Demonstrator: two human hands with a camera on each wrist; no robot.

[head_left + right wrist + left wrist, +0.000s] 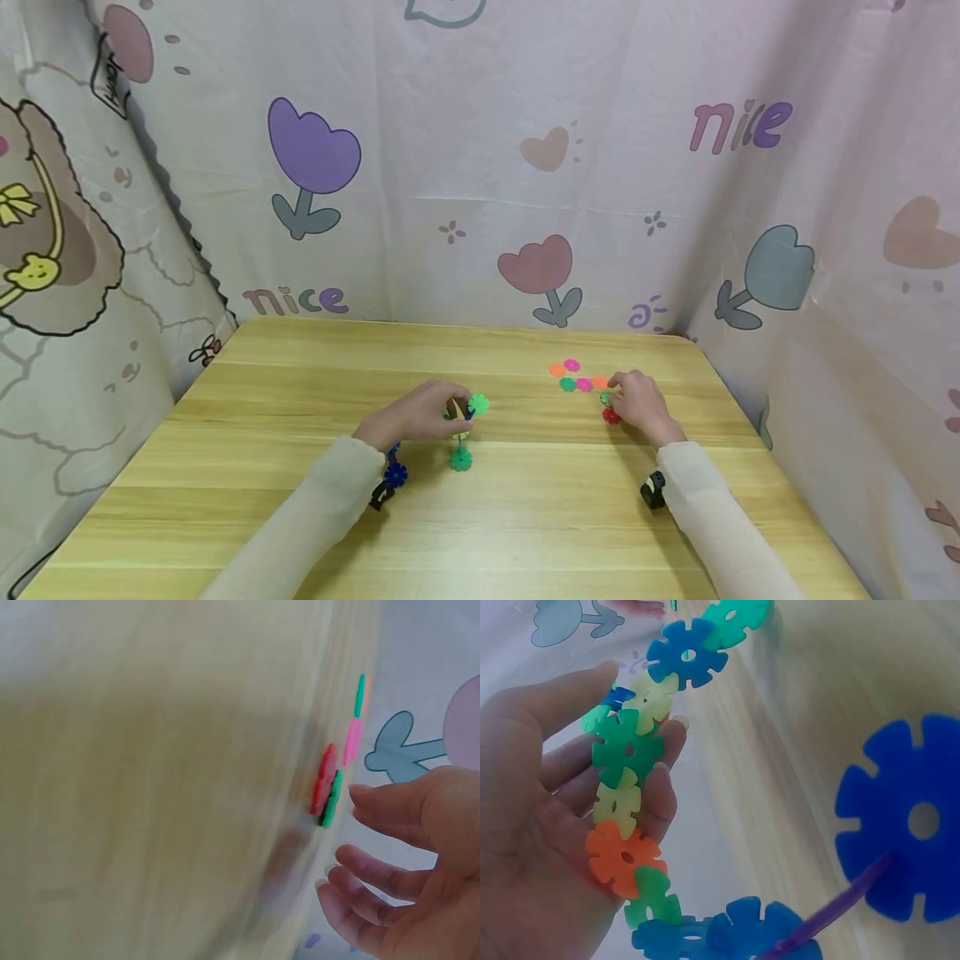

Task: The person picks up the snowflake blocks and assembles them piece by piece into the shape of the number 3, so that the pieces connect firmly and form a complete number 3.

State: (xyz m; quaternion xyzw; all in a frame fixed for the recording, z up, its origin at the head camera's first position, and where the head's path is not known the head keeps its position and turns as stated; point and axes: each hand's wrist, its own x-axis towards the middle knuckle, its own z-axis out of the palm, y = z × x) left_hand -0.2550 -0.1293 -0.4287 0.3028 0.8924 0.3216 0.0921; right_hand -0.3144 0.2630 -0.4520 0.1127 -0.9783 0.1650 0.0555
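My left hand [420,412] holds a chain of interlocked, notched plastic snowflake discs above the table. In the left wrist view the chain [628,750] runs across the curled fingers, in green, pale yellow, orange and blue. A teal disc [461,459] hangs low on it, and a dark blue disc [396,475] shows by the wrist, joined to a purple piece [829,915]. At the right, my right hand [639,402] has loosely bent fingers with nothing visible between them. Beside its fingertips lie a red disc [611,415] and a green disc [605,399], partly hidden in the head view.
Several loose discs lie just left of the right hand: orange [557,370], pink [572,365] and green [567,384] among them. The wooden table [525,517] meets a printed curtain [435,275] at its back edge. Dark wrist devices [653,490] sit under both wrists.
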